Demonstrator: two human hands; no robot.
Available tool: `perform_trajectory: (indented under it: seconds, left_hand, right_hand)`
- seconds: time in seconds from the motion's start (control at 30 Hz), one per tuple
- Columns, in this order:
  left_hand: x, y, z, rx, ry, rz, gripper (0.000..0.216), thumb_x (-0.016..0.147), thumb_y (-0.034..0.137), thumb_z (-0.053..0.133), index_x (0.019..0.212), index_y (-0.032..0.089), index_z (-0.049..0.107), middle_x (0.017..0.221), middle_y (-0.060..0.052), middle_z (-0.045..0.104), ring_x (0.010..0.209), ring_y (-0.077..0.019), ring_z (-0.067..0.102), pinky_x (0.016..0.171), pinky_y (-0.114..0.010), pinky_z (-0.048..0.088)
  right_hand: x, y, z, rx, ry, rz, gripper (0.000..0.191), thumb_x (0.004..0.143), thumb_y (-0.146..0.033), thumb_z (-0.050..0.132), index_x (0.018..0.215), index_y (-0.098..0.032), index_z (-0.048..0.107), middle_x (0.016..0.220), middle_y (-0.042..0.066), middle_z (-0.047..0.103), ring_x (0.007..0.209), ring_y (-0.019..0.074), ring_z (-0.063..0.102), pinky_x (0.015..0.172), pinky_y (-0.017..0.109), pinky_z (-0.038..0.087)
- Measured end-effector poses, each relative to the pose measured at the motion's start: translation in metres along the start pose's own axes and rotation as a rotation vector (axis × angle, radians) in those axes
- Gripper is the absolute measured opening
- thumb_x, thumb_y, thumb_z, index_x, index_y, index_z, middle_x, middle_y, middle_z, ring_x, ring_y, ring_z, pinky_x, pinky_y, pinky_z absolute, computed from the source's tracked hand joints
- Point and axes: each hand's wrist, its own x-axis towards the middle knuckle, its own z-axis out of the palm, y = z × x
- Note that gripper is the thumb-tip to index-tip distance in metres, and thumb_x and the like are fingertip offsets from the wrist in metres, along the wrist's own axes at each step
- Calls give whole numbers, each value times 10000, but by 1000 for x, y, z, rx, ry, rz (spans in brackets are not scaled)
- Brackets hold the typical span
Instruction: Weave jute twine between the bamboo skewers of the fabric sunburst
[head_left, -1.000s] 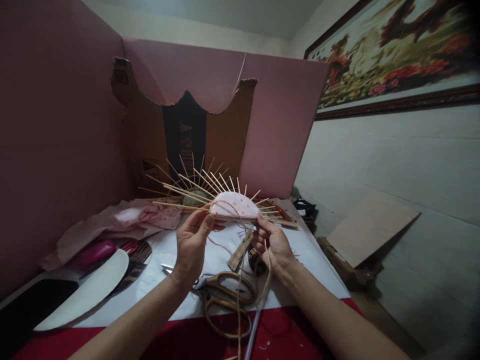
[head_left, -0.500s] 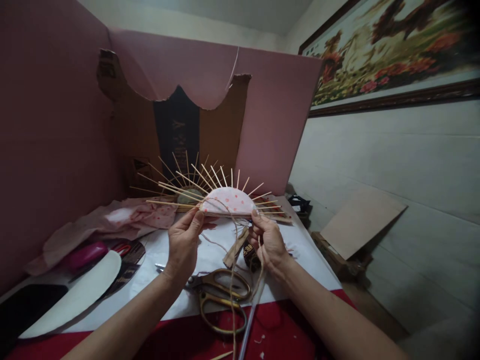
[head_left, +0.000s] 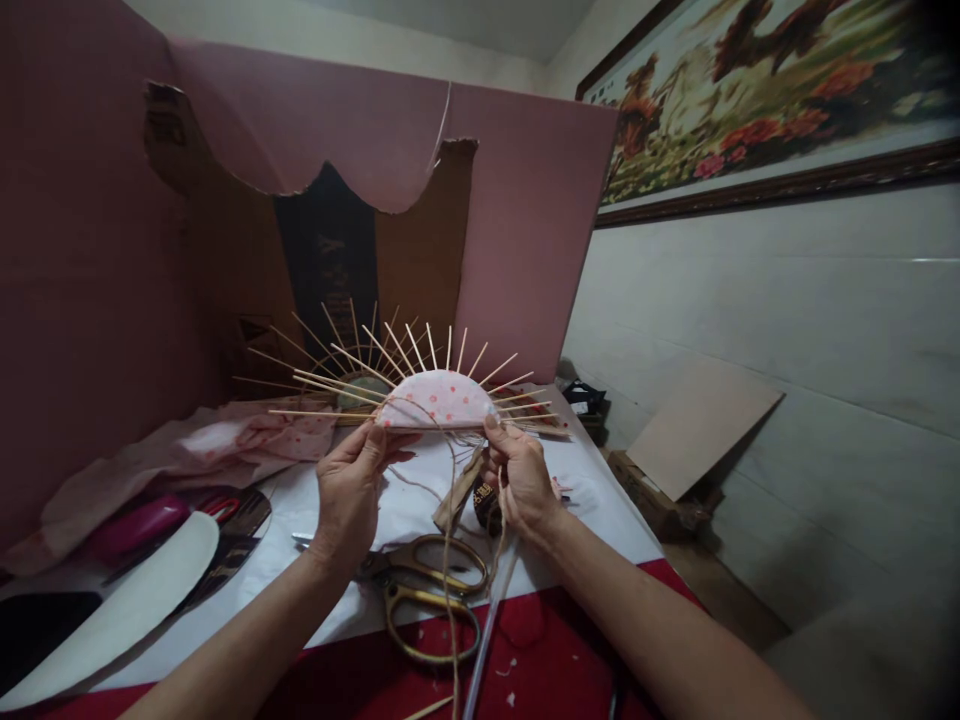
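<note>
Between my hands is a half-round piece (head_left: 439,398) covered in pink spotted cloth, with thin wooden sticks fanning out from its curved edge. My left hand (head_left: 352,490) pinches its left corner between thumb and fingers. The right corner is pinched by my right hand (head_left: 523,478), which also has twine at its fingers. A length of jute twine (head_left: 452,500) crosses the cloth and hangs down in front. Scissors with gold handles (head_left: 435,595) lie below, between my forearms, beside a clear stick (head_left: 487,635).
Behind stands a similar fan of sticks with a greenish centre (head_left: 364,393). Pink spotted cloth (head_left: 247,440), a magenta object (head_left: 146,525) and a white curved sheet (head_left: 142,610) lie at left. A torn cardboard piece (head_left: 420,260) rises at the back; a board (head_left: 705,430) leans right.
The whole view has shifted, so everything sits a little farther left. Both hands keep the same hold on the half-round piece.
</note>
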Motion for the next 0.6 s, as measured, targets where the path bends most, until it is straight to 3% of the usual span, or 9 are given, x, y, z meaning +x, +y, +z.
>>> perform_trajectory:
  seconds: [0.07,0.17,0.23,0.3,0.4,0.47,0.53,0.6]
  left_hand:
    - [-2,-2,0,34,-6,-32,369,716,449,699,892,125,677,824,-74,702,708,-182,663,592,-271,517]
    - [-3,-6,-2,170,91,-40,399,727,503,660,874,138,593,638,-3,610,497,-131,574,410,-220,413]
    - [-3,-8,-3,248,178,23,361,725,489,665,818,167,531,537,66,492,397,-88,456,351,-187,311]
    - [-3,-8,-4,297,204,115,318,724,444,683,784,184,510,540,81,450,412,-72,413,376,-182,307]
    - [-5,-2,-4,422,166,313,241,707,343,723,792,194,554,685,36,535,600,-105,510,562,-222,432]
    - [-6,3,-3,649,29,597,268,697,285,735,908,209,589,896,-20,606,859,-179,572,797,-318,465]
    - [-8,8,-2,945,-150,896,469,689,275,746,1112,225,549,1178,-95,574,1152,-285,483,988,-462,371]
    - [-8,10,-2,1165,-251,1039,669,681,289,753,1272,232,444,1354,-146,467,1305,-353,328,1051,-551,272]
  right_hand:
    - [1,-2,-1,-26,12,-44,443,634,-436,764,607,-204,388,441,-130,266,372,30,175,341,170,148]
    - [4,-5,-3,-85,40,-137,430,664,-449,742,590,-202,398,450,-114,295,379,40,207,352,188,157]
    - [6,-7,-5,-144,49,-207,397,693,-443,724,583,-195,434,457,-103,312,394,48,227,367,201,167]
    - [7,-7,-6,-223,37,-276,365,716,-421,712,571,-186,473,471,-91,320,422,57,239,390,211,181]
    - [1,-6,-5,-333,-15,-340,348,722,-376,715,539,-174,499,513,-68,348,486,73,279,447,218,235]
    - [-6,-4,-2,-373,-63,-348,335,720,-347,719,533,-168,508,545,-56,370,530,83,309,494,223,272]
    - [-14,-3,2,-437,-123,-367,324,749,-331,694,545,-168,504,577,-49,381,567,93,328,532,228,290]
    - [-22,-2,5,-525,-171,-402,357,781,-330,662,533,-175,458,584,-49,352,575,97,317,539,232,282]
